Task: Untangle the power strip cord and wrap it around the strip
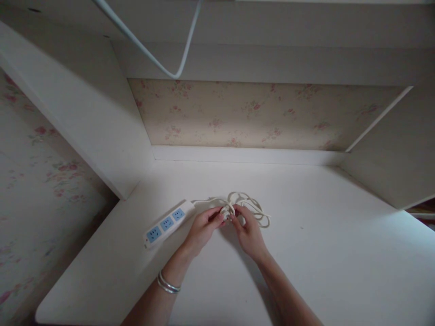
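Observation:
A white power strip (167,223) with three blue sockets lies on the white desk (322,253), left of my hands. Its cream cord (253,206) is wound into a loose coil just beyond my fingers. My left hand (203,230) and my right hand (248,232) meet at the near edge of the coil, fingers pinched on the cord where the loops gather. My left wrist wears thin silver bangles (167,283).
The desk sits in an alcove with white side panels (102,131) and a floral wallpaper back (258,113). A white cable (159,63) hangs down from above the shelf. Floral wallpaper also covers the wall at left.

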Action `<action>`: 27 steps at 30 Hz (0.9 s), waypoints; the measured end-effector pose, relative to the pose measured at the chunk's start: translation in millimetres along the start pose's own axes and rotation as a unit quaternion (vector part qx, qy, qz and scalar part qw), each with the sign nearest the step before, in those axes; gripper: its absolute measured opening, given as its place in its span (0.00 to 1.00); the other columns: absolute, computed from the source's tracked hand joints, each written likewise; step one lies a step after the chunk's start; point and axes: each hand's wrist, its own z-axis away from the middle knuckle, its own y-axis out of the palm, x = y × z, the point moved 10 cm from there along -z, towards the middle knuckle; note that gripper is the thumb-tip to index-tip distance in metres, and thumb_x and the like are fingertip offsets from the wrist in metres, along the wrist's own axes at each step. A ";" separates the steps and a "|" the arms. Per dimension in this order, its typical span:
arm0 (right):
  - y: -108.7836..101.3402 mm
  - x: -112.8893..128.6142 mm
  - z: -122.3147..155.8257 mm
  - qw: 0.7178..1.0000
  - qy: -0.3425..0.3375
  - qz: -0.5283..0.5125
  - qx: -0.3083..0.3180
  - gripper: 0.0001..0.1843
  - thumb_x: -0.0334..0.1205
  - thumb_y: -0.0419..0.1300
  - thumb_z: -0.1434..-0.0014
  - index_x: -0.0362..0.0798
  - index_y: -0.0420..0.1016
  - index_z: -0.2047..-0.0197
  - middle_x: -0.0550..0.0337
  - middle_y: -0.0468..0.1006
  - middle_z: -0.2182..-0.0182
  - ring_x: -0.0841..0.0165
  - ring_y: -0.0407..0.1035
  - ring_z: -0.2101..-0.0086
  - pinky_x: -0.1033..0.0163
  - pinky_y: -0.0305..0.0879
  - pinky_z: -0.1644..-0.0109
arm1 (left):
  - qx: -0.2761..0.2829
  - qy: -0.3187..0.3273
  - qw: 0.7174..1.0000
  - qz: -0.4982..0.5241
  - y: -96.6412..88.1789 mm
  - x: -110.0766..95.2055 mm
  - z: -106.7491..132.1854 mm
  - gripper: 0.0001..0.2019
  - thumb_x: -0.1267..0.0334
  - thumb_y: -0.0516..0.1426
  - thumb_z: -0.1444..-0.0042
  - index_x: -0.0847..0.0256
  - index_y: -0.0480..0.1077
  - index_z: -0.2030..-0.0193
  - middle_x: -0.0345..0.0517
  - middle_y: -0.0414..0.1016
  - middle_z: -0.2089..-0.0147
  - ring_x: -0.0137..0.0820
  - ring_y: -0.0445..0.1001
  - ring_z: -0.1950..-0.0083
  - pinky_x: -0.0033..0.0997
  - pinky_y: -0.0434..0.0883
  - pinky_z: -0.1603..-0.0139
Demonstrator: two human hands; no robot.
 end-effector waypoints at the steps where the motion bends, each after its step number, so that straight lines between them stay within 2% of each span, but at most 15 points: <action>1: 1.0 2.8 0.3 1.000 -0.004 -0.002 0.000 0.12 0.44 0.56 0.40 0.51 0.73 0.55 0.54 0.75 0.60 0.62 0.66 0.59 0.58 0.61 0.52 | -0.006 0.007 1.000 -0.009 -1.8 0.4 -0.7 0.18 0.56 0.61 0.47 0.60 0.74 0.50 0.52 0.75 0.50 0.38 0.72 0.50 0.34 0.70 0.50; 7: 2.6 10.2 0.9 0.999 -0.012 -0.023 0.021 0.11 0.42 0.55 0.40 0.52 0.74 0.56 0.56 0.75 0.62 0.62 0.66 0.59 0.58 0.60 0.52 | -0.035 0.049 0.996 -0.061 -10.2 -3.7 -1.1 0.24 0.57 0.61 0.48 0.58 0.69 0.44 0.50 0.75 0.54 0.34 0.74 0.56 0.33 0.71 0.54; 9: 4.8 8.7 1.7 0.998 -0.007 -0.038 0.040 0.11 0.41 0.56 0.41 0.54 0.74 0.55 0.57 0.74 0.61 0.62 0.66 0.58 0.57 0.60 0.51 | -0.036 0.068 0.994 -0.079 -9.5 -11.2 0.9 0.24 0.57 0.61 0.47 0.56 0.67 0.43 0.50 0.73 0.48 0.35 0.73 0.52 0.32 0.69 0.50; 12: 10.9 2.9 4.4 0.994 0.020 -0.075 0.081 0.14 0.40 0.59 0.43 0.56 0.73 0.52 0.59 0.74 0.57 0.62 0.65 0.54 0.57 0.58 0.48 | -0.019 0.096 0.991 -0.093 -4.4 -22.5 4.5 0.21 0.57 0.61 0.46 0.54 0.70 0.45 0.49 0.65 0.38 0.38 0.63 0.39 0.32 0.62 0.41; 14: 14.0 1.0 6.3 0.989 0.035 -0.096 0.102 0.14 0.41 0.59 0.43 0.56 0.72 0.52 0.60 0.73 0.56 0.62 0.64 0.53 0.58 0.58 0.47 | 0.013 0.078 0.993 -0.090 1.1 -20.3 4.9 0.21 0.57 0.59 0.45 0.54 0.69 0.44 0.49 0.66 0.38 0.39 0.63 0.38 0.34 0.60 0.39; 18: 14.8 4.6 6.8 0.988 0.026 -0.091 0.124 0.10 0.43 0.57 0.41 0.53 0.72 0.55 0.59 0.73 0.60 0.64 0.65 0.56 0.59 0.59 0.49 | 0.065 0.038 0.994 -0.083 4.2 -9.0 3.8 0.24 0.55 0.59 0.45 0.56 0.66 0.42 0.53 0.70 0.42 0.41 0.68 0.42 0.39 0.63 0.41; 22: 16.5 5.9 6.2 0.984 0.022 -0.092 0.151 0.09 0.43 0.60 0.42 0.51 0.72 0.58 0.59 0.73 0.62 0.65 0.66 0.59 0.59 0.60 0.51 | 0.070 0.028 0.991 -0.106 -2.4 -1.8 1.3 0.25 0.56 0.64 0.50 0.60 0.67 0.46 0.53 0.73 0.47 0.42 0.71 0.46 0.38 0.66 0.46; 27: 16.7 4.6 6.7 0.981 0.023 -0.110 0.157 0.09 0.43 0.61 0.43 0.51 0.70 0.59 0.60 0.73 0.63 0.65 0.66 0.59 0.59 0.61 0.51 | 0.074 0.023 0.989 -0.126 -3.0 2.8 0.8 0.25 0.56 0.64 0.50 0.60 0.66 0.47 0.52 0.73 0.49 0.38 0.72 0.50 0.34 0.68 0.51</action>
